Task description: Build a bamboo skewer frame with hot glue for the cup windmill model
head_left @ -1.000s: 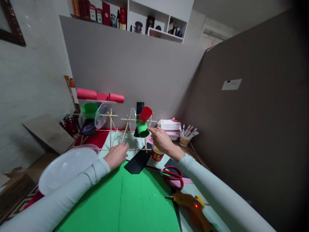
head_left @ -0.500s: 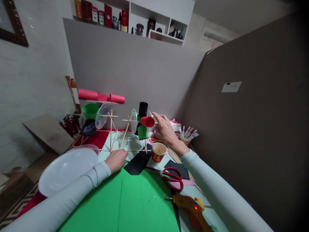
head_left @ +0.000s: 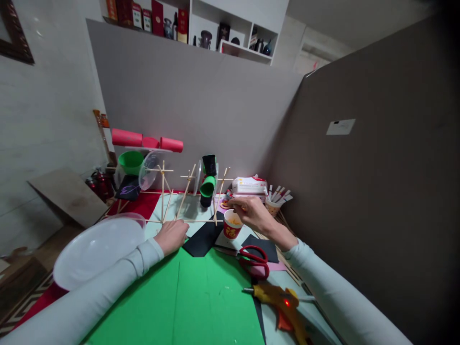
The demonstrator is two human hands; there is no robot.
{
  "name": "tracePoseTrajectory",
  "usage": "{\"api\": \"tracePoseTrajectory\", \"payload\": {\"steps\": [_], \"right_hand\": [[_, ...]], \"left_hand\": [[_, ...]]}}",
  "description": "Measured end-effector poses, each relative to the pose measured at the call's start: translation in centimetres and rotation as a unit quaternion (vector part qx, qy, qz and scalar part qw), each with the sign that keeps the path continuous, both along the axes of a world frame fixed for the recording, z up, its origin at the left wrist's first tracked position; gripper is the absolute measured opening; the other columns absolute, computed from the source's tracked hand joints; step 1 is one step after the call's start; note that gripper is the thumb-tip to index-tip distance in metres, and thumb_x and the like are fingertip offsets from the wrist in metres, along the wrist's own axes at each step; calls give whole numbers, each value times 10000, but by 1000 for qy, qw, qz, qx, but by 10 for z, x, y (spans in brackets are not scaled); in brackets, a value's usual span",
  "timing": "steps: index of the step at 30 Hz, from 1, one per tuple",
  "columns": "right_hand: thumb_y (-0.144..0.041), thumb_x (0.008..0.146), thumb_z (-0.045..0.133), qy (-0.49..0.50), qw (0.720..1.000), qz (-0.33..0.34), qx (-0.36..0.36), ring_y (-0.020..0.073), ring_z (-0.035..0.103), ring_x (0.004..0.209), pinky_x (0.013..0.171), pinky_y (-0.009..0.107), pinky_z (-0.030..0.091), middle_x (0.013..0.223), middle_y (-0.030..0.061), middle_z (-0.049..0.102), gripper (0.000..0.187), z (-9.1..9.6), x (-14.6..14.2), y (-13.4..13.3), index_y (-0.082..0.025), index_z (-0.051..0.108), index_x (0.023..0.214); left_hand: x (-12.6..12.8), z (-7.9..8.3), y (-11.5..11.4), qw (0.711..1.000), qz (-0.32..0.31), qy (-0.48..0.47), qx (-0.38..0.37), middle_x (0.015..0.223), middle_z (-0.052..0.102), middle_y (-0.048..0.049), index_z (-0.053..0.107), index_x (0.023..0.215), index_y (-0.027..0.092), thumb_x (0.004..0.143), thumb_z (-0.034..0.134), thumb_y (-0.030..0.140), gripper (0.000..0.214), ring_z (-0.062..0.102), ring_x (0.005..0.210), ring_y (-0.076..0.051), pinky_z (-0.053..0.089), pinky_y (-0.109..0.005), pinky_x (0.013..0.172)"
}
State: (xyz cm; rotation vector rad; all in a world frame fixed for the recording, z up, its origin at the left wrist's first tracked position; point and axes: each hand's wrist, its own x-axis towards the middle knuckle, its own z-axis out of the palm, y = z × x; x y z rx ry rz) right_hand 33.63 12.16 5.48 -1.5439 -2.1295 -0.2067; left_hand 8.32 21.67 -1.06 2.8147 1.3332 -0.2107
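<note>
My left hand [head_left: 171, 236] is closed at the base of a wooden stick frame [head_left: 201, 221], its fingertips partly hidden. My right hand [head_left: 254, 214] hovers over the rim of a red-and-white paper cup [head_left: 232, 228] with orange bits inside. Its fingers are bent together, and whatever they may pinch is too small to make out. Between the frame's uprights, a wheel with clear discs carries a black paper tube [head_left: 209, 165] and a green paper tube [head_left: 207, 187] on a stick axle. Red-handled scissors [head_left: 253, 262] lie in front of the cup.
A yellow glue gun [head_left: 276, 297] with a lit red light lies at front right on the table. Green board [head_left: 201, 302] covers the front. At left are a white plastic lid [head_left: 97, 254] and another structure with pink tubes [head_left: 126, 137]. Markers [head_left: 278, 194] stand at the back right.
My right hand has moved down from the wheel's axle to the paper cup. The wheel has turned: the red tube is out of sight and a green one faces me. My left hand stays at the base.
</note>
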Motion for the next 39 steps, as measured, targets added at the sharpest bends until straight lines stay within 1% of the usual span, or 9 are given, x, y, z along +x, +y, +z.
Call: {"api": "tracePoseTrajectory", "payload": {"steps": [3, 7, 13, 17, 21, 25, 28, 32, 39], "right_hand": [[4, 840, 486, 37, 999, -8, -3, 173, 704, 792, 697, 259, 475, 924, 67, 780, 364, -1, 12, 0, -177, 753, 1007], [-3, 851, 498, 61, 998, -31, -11, 163, 665, 714, 651, 254, 434, 836, 52, 760, 318, -13, 24, 0, -169, 754, 943], [-139, 946, 537, 63, 994, -82, -25, 171, 613, 682, 634, 270, 384, 848, 86, 739, 220, -28, 30, 0, -144, 740, 1028], [-210, 973, 557, 56, 993, -91, -50, 169, 595, 686, 632, 269, 379, 844, 78, 727, 190, -33, 30, -3, -154, 728, 1038], [-260, 1011, 524, 55, 991, -97, -73, 174, 607, 701, 647, 275, 401, 852, 81, 726, 223, -37, 28, -6, -162, 722, 1045], [-256, 1011, 529, 56, 987, -123, -89, 203, 652, 760, 678, 296, 450, 916, 111, 744, 251, -41, 28, -5, -156, 702, 1163], [-246, 1004, 565, 52, 984, -136, -102, 193, 677, 817, 750, 330, 517, 984, 102, 740, 265, -42, 27, -3, -153, 670, 1229], [-320, 1006, 608, 40, 981, -142, -129, 167, 688, 848, 811, 371, 575, 1006, 47, 717, 248, -40, 24, 0, -153, 667, 1179], [-338, 1002, 619, -9, 967, -207, -150, 175, 690, 909, 836, 381, 589, 1039, 53, 706, 216, -37, 32, 3, -156, 679, 1102]], "left_hand": [[-1, 1, 0, 1000, 7, 2, 5, 1188, 677, -85, 656, 1153, 158, 955, 641, 396, 310, 664, 1078, -220, 568, -455, 962], [-1, 3, -1, 1000, 17, 8, 14, 1192, 676, -86, 653, 1161, 157, 955, 641, 398, 318, 664, 1080, -222, 569, -458, 962], [0, 1, 0, 1000, 18, 12, 17, 1187, 675, -86, 648, 1171, 156, 956, 638, 401, 326, 665, 1072, -221, 572, -456, 954], [2, -1, 1, 1000, 19, -2, 8, 1178, 676, -84, 650, 1163, 155, 955, 639, 403, 323, 664, 1066, -220, 571, -454, 950], [9, 0, -1, 999, 12, -31, -8, 1168, 679, -83, 655, 1149, 158, 957, 634, 410, 317, 664, 1067, -219, 568, -453, 954], [22, 0, -5, 998, -4, -63, -31, 1158, 687, -81, 662, 1135, 157, 966, 618, 420, 316, 664, 1074, -216, 562, -457, 970], [31, -3, -8, 997, 10, -74, -35, 1149, 688, -81, 663, 1128, 152, 963, 620, 430, 326, 665, 1070, -218, 563, -460, 966], [38, -11, -8, 995, 43, -81, -40, 1179, 677, -86, 653, 1153, 153, 949, 644, 416, 333, 657, 1091, -228, 562, -465, 967], [40, -14, 9, 988, 82, -95, -89, 1209, 665, -91, 646, 1173, 155, 934, 664, 423, 359, 650, 1103, -233, 562, -467, 967]]}}
